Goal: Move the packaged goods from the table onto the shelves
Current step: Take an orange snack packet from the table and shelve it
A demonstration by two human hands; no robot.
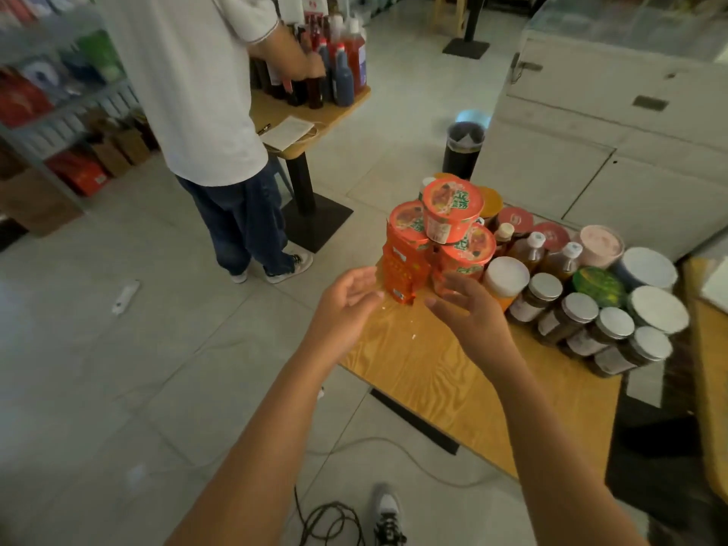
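Head view: our left grip [348, 297] and right grip [468, 309], both spread and holding nothing, reach just beside the near foot of a stack of red noodle cups [451, 208] at the far left of the bench [453, 380]. We judge the cups light, thin-walled and easily toppled, so the top one is best taken by its sides.

Wooden table [453, 380], noodle cups [453, 208], jars [579, 313]

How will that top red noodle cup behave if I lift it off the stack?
The top noodle cup is probably light for its size, since it looks like a sealed instant-food tub. It sits perched on the lower cups, so it may tip or slide at a nudge. Its shiny surface may be a little slippery.
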